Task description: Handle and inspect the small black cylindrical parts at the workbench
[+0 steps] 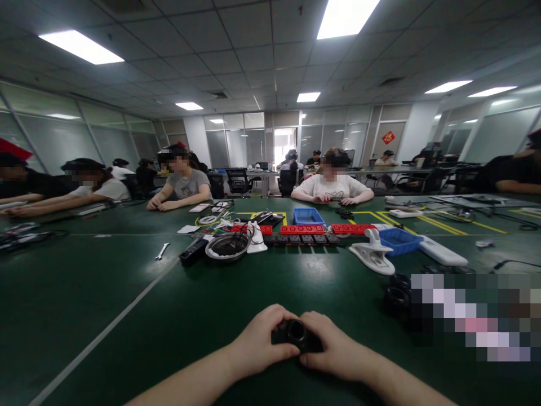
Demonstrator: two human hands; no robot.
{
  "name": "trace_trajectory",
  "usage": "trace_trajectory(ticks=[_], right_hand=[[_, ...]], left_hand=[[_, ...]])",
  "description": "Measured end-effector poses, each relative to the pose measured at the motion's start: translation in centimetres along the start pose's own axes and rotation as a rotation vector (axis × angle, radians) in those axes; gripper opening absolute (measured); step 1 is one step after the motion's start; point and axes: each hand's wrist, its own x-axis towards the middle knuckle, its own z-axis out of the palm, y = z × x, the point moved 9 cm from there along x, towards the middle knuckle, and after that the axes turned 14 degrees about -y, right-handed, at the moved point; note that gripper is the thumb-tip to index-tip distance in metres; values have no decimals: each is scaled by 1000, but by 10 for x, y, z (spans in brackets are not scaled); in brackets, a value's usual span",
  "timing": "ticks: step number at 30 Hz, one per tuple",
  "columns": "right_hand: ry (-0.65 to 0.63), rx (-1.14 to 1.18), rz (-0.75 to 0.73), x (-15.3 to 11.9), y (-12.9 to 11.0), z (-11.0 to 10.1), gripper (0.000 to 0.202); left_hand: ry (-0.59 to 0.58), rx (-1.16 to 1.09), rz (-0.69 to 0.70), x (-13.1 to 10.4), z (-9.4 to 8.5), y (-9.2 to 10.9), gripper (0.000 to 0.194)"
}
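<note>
Close in front of me, a black part with a round, hollow opening (297,334) is held low over the green table (177,316). My left hand (268,338) grips it from the left, thumb below and fingers above. From the right, my right hand (327,344) closes around its other side. Both hands almost meet at the part, and their fingers hide much of its shape. Its exact kind does not show.
Ahead lie a wrench (162,251), a round metal bowl (228,247), red strips (302,230), a white clip base (372,254) and blue trays (399,241). Black ring-shaped parts (397,294) sit to the right. Several people sit around the table.
</note>
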Motion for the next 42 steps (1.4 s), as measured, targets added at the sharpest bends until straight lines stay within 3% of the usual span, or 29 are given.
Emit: trace_trajectory(ticks=[6,11,17,22,27,32,35,42], right_hand=[[-31,64,-35,-1,2,-3,28],[-33,126,-48,-2,2,-4,47],[-66,77,-49,-1,3,-3,31],[-87,126,-58,2,8,-3,28],[4,108,65,3,16,-2,31],[167,-69,231,3,14,-3,32],[203,-165,265,2,9,-3,35],[71,-50,55,-2,0,-2,46]], left_hand=[[-39,-30,19,-2,3,1,43],[-18,-73,18,-2,4,-4,63],[0,-69,12,0,5,-5,43],[20,-97,-3,1,3,-4,42],[45,-109,-25,0,4,-4,38],[145,-76,-87,-3,1,-11,38],[175,-67,-114,-4,-1,-15,37],[100,-56,-95,-2,-1,-10,36]])
